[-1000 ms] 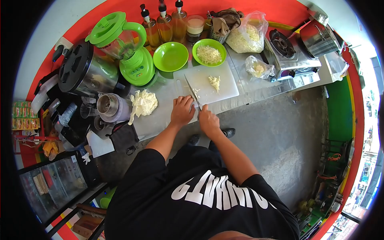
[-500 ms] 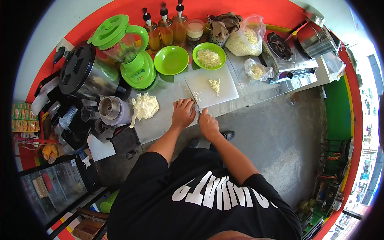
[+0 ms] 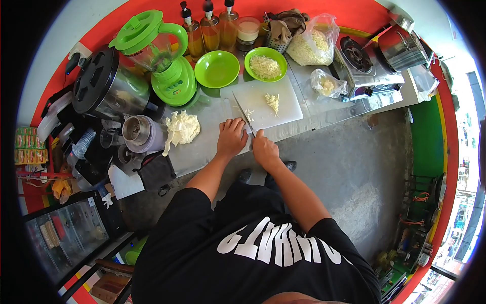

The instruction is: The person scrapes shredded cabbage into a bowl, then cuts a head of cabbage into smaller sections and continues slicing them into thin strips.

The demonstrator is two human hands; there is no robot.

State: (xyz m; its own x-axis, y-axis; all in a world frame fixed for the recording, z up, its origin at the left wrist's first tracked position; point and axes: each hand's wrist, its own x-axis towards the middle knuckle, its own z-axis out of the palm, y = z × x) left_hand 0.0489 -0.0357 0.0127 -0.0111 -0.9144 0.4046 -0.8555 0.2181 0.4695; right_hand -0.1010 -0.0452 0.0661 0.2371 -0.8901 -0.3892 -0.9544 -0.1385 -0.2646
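My right hand grips a knife, its blade slanting up and left across the white cutting board. My left hand lies at the board's near-left edge, fingers curled close beside the blade; whatever is under them is hidden. Pale shreds, apparently cabbage, form a small pile on the board, and a few bits lie by the blade. To the left, a pale leafy cabbage piece rests on the metal counter. Behind the board stands a green bowl of shreds.
Another green bowl sits beside a green blender. Pump bottles line the back wall. Rightward are a bag of shreds, a smaller bag and a gas stove. A steel-topped container stands left.
The view has shifted slightly. Both hands stay close together at the board's near edge, and the knife keeps nearly the same slant; the shred pile looks unchanged.
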